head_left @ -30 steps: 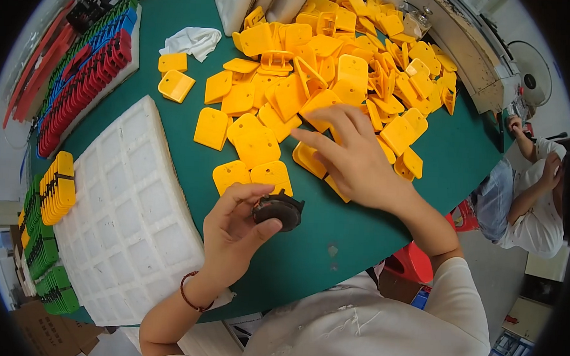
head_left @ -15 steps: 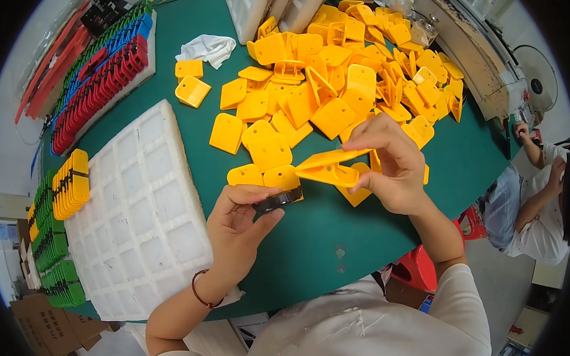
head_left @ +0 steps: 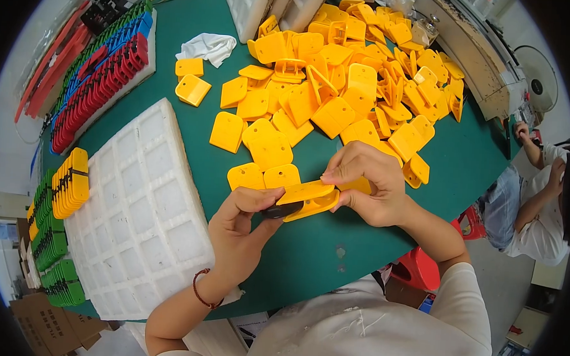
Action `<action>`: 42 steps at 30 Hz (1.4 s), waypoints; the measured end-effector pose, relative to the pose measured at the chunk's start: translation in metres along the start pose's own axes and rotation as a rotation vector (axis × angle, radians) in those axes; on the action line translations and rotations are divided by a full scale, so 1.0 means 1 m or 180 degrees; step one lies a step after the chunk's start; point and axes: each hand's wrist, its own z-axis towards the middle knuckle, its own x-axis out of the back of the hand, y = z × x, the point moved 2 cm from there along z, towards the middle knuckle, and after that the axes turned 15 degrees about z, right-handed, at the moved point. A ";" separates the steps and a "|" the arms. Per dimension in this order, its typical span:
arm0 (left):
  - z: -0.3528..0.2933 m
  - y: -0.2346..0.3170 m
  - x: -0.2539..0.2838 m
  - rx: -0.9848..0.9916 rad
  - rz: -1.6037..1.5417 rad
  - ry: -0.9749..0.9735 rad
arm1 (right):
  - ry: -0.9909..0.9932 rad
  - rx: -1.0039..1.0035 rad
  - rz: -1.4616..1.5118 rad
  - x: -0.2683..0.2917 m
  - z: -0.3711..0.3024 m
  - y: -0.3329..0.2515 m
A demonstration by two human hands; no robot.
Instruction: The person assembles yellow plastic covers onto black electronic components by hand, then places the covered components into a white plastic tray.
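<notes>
Yellow plastic, folded piece (head_left: 306,192), one: located at the centre of the frame, its two flaps parted. Black, round part (head_left: 280,211), one: seen at the left end of the folded piece, partly between the flaps; how deeply it is seated cannot be told.

Left hand (head_left: 237,230): black part pinched between thumb and fingers. Right hand (head_left: 375,189): folded piece gripped near its right end, fingers above, thumb below.

Change noted: half a second earlier, the folded piece is held higher and to the right of the black part; now it is lowered and set about it. By judgement, the two are now handled as one pair, with fitting in hand and not yet finished.

Other stock: loose yellow pieces (head_left: 362,81), heaped on the green bench (head_left: 307,255), upper centre to upper right; white gridded tray (head_left: 145,205), lower left.
</notes>
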 end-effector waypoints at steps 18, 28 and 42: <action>0.003 -0.003 0.003 0.1698 -0.1721 -0.0477 | -0.0393 -0.0426 -0.1841 -0.029 0.000 0.024; 0.004 -0.001 0.000 0.1863 -0.1664 -0.0486 | -0.0432 -0.1516 -0.1357 -0.024 0.000 0.017; 0.001 0.004 -0.009 0.1570 -0.0393 -0.0849 | 0.1390 -0.1387 0.1768 -0.002 0.006 0.004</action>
